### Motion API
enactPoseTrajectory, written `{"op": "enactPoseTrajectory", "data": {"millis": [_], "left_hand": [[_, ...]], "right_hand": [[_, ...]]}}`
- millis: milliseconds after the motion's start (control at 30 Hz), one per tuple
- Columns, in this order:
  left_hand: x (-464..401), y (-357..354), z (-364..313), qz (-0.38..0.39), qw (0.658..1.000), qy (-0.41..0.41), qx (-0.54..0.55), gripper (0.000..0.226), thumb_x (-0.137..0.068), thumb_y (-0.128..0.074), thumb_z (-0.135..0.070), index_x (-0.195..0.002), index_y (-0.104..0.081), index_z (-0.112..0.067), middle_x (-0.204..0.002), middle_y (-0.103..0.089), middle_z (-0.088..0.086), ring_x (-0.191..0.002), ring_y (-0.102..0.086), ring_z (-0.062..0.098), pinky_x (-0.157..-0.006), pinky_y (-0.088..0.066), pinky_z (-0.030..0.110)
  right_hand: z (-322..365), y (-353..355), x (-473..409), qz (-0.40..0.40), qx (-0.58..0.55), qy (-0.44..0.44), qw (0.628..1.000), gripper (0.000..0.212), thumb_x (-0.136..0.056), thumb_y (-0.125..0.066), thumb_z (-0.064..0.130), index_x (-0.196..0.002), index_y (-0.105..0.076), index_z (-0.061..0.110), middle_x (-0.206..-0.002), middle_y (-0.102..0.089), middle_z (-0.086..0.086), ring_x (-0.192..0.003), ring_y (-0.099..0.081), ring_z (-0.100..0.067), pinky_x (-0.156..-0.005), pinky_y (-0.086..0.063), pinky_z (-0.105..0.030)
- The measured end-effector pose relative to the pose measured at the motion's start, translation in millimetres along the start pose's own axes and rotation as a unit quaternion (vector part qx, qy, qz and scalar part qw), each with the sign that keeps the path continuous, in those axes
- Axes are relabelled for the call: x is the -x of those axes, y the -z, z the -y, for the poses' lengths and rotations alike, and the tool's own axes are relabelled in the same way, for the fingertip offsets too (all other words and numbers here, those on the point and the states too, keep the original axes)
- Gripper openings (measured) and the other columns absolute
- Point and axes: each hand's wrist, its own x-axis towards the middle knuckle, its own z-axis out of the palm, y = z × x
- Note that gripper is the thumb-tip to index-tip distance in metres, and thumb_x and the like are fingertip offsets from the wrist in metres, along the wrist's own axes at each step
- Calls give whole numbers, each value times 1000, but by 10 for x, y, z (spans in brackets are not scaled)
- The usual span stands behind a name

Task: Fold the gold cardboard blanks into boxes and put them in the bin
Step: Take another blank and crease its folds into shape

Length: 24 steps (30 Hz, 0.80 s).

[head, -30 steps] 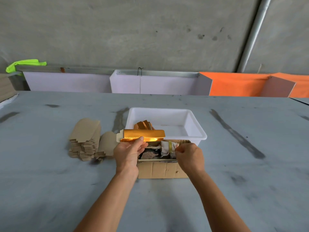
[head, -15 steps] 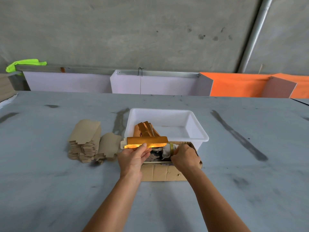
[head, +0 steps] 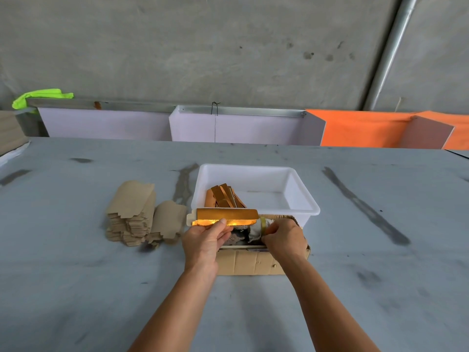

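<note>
Left hand [head: 203, 240] pinches gold blank [head: 225, 217] at bin's [head: 307, 207] near rim. Right hand [head: 283, 237] has gone from carton [head: 253, 261] edge to closing on a wrapped roll [head: 257, 228] inside; probably box filling. Some boxes [head: 224, 196] already binned.

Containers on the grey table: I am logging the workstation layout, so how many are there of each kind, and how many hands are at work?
White plastic bin: 1
Brown corrugated cardboard box: 1
Bare hands, left hand and right hand: 2
Total: 4
The left hand pinches a gold cardboard blank; the right hand reaches into the cardboard box.
</note>
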Motion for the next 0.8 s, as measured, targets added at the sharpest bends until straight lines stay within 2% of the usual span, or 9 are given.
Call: {"op": "enactPoseTrajectory", "data": {"millis": [100,167,267,467,633,800], "left_hand": [[-5,-4,6,-1,1000,0,-4,19,-82,-67,0,-101,-65,1,-90,-71,19,-67,-72,20,-59,-58,24],[0,-3,11,1,1000,-4,-9,18,-82,-67,0,-100,-66,1,-88,-71,18,-66,-72,19,-58,-58,23],[6,-6,22,0,1000,-10,-14,18,-83,-66,0,-101,-65,2,-88,-71,18,-68,-71,21,-60,-58,23],[32,-14,22,-5,1000,-16,-19,21,-83,-68,-2,-103,-64,2,-92,-71,19,-75,-71,23,-63,-59,24],[66,-28,18,-19,999,-20,-15,15,-82,-69,-2,-96,-65,-2,-88,-71,13,-74,-71,21,-62,-58,22],[93,-50,30,-30,999,-29,-27,8,-81,-70,-1,-84,-66,-7,-82,-71,11,-66,-71,17,-56,-56,18]], "right_hand": [[-5,23,-5,-3,-17,5,1000,16,-79,-61,4,-88,-69,14,-85,-67,-3,-86,-62,-22,-82,-53,-38],[-15,34,-10,-5,-24,10,1000,18,-78,-59,2,-84,-69,15,-83,-66,-3,-81,-61,-21,-70,-52,-32],[-7,55,-17,-26,-17,26,999,19,-77,-58,-1,-79,-64,17,-82,-63,-3,-71,-56,-18,-54,-40,-21],[85,71,-25,-48,-12,58,997,11,-84,-60,1,-89,-67,7,-86,-65,-9,-77,-58,-20,-70,-55,-32],[137,102,14,-29,0,48,998,23,-83,-64,-1,-105,-65,3,-102,-63,-12,-88,-60,-23,-78,-54,-31],[168,163,55,-33,-71,29,997,28,-76,-61,-12,-98,-66,4,-98,-64,-10,-86,-58,-21,-79,-54,-33]]}}
